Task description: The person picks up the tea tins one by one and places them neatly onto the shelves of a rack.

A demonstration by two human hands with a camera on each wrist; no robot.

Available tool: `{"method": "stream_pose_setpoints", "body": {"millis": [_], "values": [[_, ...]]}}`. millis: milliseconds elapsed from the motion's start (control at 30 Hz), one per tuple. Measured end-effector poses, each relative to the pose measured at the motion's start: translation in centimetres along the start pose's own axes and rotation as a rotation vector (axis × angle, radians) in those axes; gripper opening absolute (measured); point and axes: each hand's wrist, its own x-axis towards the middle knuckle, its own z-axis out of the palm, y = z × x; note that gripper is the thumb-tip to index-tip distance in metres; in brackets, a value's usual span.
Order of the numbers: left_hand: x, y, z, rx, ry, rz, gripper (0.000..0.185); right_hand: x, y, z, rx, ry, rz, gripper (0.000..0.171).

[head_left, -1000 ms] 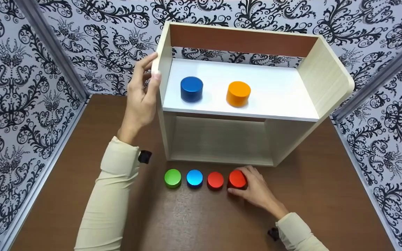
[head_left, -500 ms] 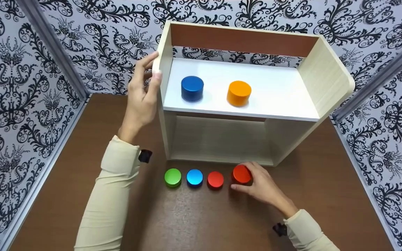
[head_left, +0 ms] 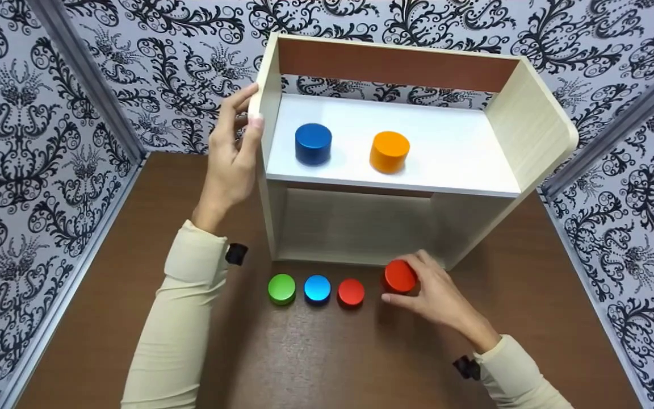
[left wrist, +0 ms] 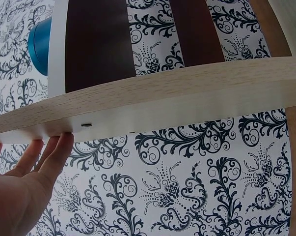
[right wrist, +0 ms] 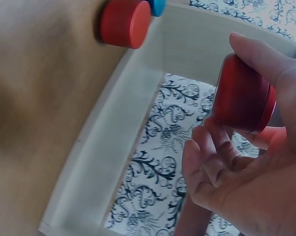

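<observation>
Left hand (head_left: 230, 153) flat against the shelf unit's (head_left: 531, 130) side panel, fingers straight. Green (head_left: 281, 288), blue (head_left: 317, 288), red pucks (head_left: 351, 292) lined up between the hands. Right hand (head_left: 437, 298) pinching the red cylinder (head_left: 399, 276), just beside that row.

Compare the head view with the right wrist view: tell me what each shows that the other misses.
Only the head view shows the left hand resting on the left wall of the wooden shelf unit, the dark blue cylinder and orange cylinder on its white shelf, and the green cylinder on the brown table.

Only the right wrist view shows, close up, the fingertips curled under the held piece.

Both show the right hand gripping a red cylinder, the second red cylinder and the light blue cylinder.
</observation>
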Motion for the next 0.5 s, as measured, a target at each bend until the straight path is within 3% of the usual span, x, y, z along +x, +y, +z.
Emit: {"method": "stream_pose_setpoints", "body": {"millis": [500], "values": [[0.0,-0.1,0.0,0.002,-0.005,0.005,0.044,0.4,-2.7,-5.5,-0.029,0.057,-0.117,0.059]]}}
